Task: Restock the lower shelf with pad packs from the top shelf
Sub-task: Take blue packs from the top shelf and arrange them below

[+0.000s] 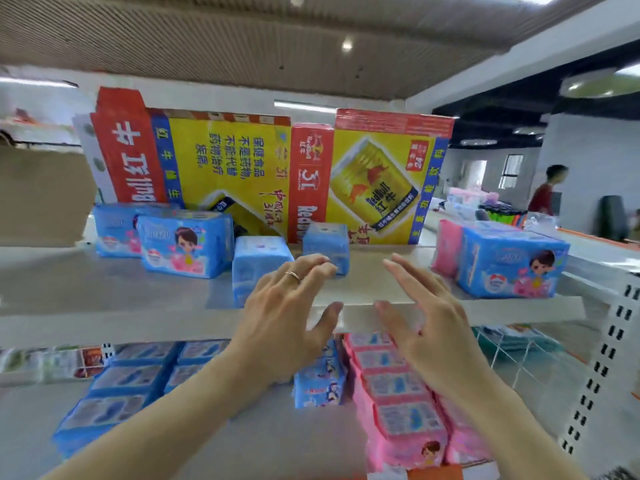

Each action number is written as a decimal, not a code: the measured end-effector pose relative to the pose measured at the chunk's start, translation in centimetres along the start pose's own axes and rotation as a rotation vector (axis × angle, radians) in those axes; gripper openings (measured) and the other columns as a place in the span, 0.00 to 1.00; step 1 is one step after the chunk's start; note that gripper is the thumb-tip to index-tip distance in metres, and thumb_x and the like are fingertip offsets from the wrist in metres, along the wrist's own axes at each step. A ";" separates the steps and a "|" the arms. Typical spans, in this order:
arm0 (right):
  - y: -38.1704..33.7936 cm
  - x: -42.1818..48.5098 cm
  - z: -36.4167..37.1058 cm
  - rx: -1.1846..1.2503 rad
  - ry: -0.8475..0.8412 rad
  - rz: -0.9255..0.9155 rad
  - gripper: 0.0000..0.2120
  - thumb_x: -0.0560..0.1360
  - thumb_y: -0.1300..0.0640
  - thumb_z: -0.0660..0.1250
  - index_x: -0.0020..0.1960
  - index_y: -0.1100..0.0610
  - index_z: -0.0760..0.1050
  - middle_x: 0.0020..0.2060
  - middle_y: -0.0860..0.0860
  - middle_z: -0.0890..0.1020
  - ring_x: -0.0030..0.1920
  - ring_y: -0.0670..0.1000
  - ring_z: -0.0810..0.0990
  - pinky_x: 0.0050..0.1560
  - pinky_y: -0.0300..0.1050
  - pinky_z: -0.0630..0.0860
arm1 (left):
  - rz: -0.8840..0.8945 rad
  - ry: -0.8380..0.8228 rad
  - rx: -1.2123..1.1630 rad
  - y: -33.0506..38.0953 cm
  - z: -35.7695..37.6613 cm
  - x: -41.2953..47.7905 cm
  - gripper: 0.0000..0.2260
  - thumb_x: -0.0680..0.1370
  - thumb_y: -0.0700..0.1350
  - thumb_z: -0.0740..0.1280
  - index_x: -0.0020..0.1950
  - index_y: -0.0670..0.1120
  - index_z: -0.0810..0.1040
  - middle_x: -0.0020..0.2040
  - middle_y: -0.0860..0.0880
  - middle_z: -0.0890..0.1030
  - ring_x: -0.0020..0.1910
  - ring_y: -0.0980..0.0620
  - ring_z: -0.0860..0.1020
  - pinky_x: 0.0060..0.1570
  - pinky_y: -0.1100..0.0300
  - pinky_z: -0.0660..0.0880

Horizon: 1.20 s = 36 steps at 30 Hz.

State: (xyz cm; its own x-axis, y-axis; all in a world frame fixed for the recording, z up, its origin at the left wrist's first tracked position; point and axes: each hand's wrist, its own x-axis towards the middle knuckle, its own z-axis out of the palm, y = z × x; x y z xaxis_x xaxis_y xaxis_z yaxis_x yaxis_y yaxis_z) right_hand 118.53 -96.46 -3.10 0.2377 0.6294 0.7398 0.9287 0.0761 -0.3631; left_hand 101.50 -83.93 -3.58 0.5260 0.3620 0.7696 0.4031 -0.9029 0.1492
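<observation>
Pad packs, soft blue plastic ones, sit on the grey top shelf (104, 289) in front of you. Two small blue packs are nearest your hands: one blue pack (258, 268) just beside your left hand, and another small blue pack (327, 245) a bit further back, just past your fingertips. A bigger blue pack with a cartoon girl (187, 245) lies to the left, and one more blue pack (116, 228) sits behind it. On the right side of the shelf you can see a large blue girl pack (512, 259) with a pink pack (448, 247) touching its left side.

Your left hand (287, 317), with a thin ring on one finger, is spread wide and empty, over the front edge of the top shelf. Your right hand (427, 313) is spread and empty too, palm turned inward. The two hands are apart and hold nothing.

Behind the packs stand big red and yellow cardboard boxes (263, 174) with a drink can picture.

Down on the lower shelf (277, 441) you can see rows of blue packs (121, 389) on the left, a standing blue pack (320, 379) in the middle, and a row of pink packs (398, 393) on the right. A white wire divider (512, 358) stands to the right of the pink row.
</observation>
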 end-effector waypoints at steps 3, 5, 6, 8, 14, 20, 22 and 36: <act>0.7 1.2 0.8 -0.053 0.031 0.016 0.27 0.78 0.41 0.64 0.74 0.50 0.70 0.71 0.39 0.69 0.71 0.38 0.65 0.71 0.44 0.62 | 0.032 0.009 -0.036 -1.1 1.1 1.8 0.20 0.77 0.55 0.65 0.66 0.48 0.76 0.68 0.53 0.76 0.66 0.50 0.75 0.61 0.53 0.72; 1.2 1.7 1.0 -0.076 0.042 0.032 0.29 0.76 0.41 0.64 0.74 0.48 0.69 0.70 0.36 0.68 0.70 0.35 0.64 0.71 0.46 0.63 | 0.055 0.014 -0.071 -1.3 1.9 2.9 0.21 0.78 0.57 0.63 0.66 0.48 0.76 0.68 0.54 0.76 0.65 0.51 0.76 0.61 0.54 0.72; 1.5 1.9 0.8 -0.098 0.041 0.042 0.29 0.75 0.40 0.63 0.74 0.48 0.69 0.70 0.35 0.67 0.70 0.36 0.63 0.71 0.46 0.63 | 0.079 0.020 -0.086 -1.2 2.2 3.4 0.21 0.78 0.57 0.62 0.66 0.49 0.76 0.67 0.54 0.76 0.64 0.51 0.76 0.61 0.54 0.73; 2.2 2.3 0.3 -0.137 0.040 0.060 0.29 0.75 0.40 0.64 0.74 0.48 0.70 0.70 0.36 0.68 0.72 0.39 0.64 0.72 0.48 0.65 | 0.135 0.048 -0.113 -0.7 2.9 4.4 0.20 0.78 0.57 0.62 0.65 0.48 0.77 0.66 0.53 0.77 0.63 0.52 0.76 0.60 0.54 0.74; 5.4 4.0 -2.5 -0.229 0.140 0.149 0.29 0.75 0.42 0.67 0.74 0.49 0.70 0.74 0.43 0.68 0.74 0.47 0.64 0.73 0.57 0.65 | 0.166 0.050 -0.183 1.9 4.8 7.0 0.20 0.78 0.57 0.62 0.66 0.50 0.77 0.67 0.55 0.76 0.65 0.54 0.75 0.62 0.57 0.70; 10.4 4.8 -4.8 -0.456 0.347 0.354 0.34 0.71 0.37 0.71 0.73 0.49 0.71 0.78 0.54 0.59 0.77 0.60 0.53 0.73 0.64 0.58 | 0.146 0.016 -0.187 4.8 8.3 9.6 0.19 0.78 0.57 0.64 0.67 0.51 0.76 0.68 0.56 0.75 0.67 0.54 0.74 0.64 0.57 0.69; 12.1 5.1 -5.1 -0.474 0.335 0.498 0.42 0.69 0.33 0.70 0.78 0.45 0.61 0.80 0.54 0.48 0.78 0.61 0.46 0.73 0.66 0.56 | 0.161 0.003 -0.171 5.6 9.4 10.4 0.19 0.77 0.56 0.65 0.66 0.50 0.77 0.67 0.55 0.76 0.66 0.52 0.75 0.63 0.54 0.72; 18.5 5.8 -5.3 -0.203 0.352 0.538 0.63 0.56 0.28 0.76 0.78 0.41 0.41 0.74 0.43 0.40 0.76 0.63 0.57 0.69 0.67 0.67 | 0.104 0.005 -0.195 5.8 11.8 11.4 0.23 0.76 0.61 0.58 0.65 0.51 0.76 0.64 0.56 0.77 0.61 0.49 0.77 0.55 0.48 0.77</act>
State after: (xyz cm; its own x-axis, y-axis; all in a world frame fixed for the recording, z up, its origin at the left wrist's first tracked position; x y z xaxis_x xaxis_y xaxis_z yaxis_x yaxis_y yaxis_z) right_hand 138.62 -95.50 -2.53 0.7287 0.2472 0.6387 0.6821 -0.3457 -0.6444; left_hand 118.63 -82.28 -1.26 0.5531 0.2638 0.7903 0.1944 -0.9632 0.1855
